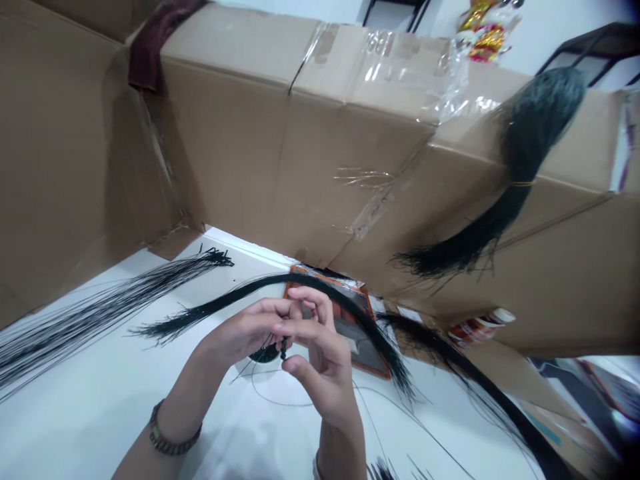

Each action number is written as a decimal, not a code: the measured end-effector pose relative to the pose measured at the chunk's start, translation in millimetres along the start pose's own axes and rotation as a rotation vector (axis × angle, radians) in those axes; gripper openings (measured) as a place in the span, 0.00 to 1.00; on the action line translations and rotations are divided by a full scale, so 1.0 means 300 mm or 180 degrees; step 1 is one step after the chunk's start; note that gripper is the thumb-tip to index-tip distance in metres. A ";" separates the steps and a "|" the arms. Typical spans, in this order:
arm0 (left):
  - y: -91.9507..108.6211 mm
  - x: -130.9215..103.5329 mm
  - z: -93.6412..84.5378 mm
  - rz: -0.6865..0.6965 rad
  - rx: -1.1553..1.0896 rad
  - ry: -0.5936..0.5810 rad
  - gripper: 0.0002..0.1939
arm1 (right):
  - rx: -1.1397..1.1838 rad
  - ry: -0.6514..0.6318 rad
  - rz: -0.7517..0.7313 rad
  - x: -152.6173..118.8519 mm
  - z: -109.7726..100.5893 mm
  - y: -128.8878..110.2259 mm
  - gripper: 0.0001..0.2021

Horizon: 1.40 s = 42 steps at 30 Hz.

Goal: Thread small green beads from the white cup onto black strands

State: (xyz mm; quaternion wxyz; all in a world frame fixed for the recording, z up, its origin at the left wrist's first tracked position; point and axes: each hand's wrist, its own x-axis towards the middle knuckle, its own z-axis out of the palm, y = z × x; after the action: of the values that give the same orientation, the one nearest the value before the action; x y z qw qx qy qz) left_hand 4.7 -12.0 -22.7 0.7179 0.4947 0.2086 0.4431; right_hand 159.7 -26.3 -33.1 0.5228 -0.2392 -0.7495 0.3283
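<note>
Both hands meet above the white table (90, 427). Between their fingertips hangs a short dark green beaded thread (284, 348). My left hand (250, 333), with a dark bracelet (173, 437) at its wrist, is closed in a pinch at the upper end of this piece. The thumb and index finger of my right hand (323, 360) close around it from the other side, while its other fingers curl upward. Just beneath, partly hidden by the hands, a small bowl (243, 368) contains dark green beads (265, 353). Thin dark strands trail from the hands across the table.
A bundle of dark strands (150, 287) spreads at the left; another bundle (280, 281) arches behind my hands. A tied dark bundle (530, 153) hangs over the cardboard wall (240, 153). At the right are a long dark bundle (490, 387) and a red-and-white cup (475, 328).
</note>
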 end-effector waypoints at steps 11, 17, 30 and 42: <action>-0.042 0.003 -0.017 0.0143 0.0143 -0.0194 0.13 | 0.1039 0.0529 0.0240 0.015 0.039 0.010 0.11; -0.051 -0.007 -0.031 0.0270 0.0412 -0.0568 0.14 | 0.1491 0.0822 0.0282 0.008 0.053 0.015 0.07; -0.011 -0.012 -0.022 0.0623 0.1466 -0.0052 0.09 | 0.2195 0.1019 0.0689 0.010 0.072 0.014 0.07; 0.042 -0.108 -0.036 0.1673 0.2525 0.1173 0.09 | 0.1312 0.1000 0.0581 0.016 0.087 -0.007 0.08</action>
State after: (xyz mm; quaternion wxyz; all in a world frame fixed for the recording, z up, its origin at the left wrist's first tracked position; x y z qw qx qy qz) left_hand -25.7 -32.2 -20.5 0.2904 0.6785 0.3525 0.5753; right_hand 133.5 -30.7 -34.8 0.6386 -0.2423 -0.5519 0.4785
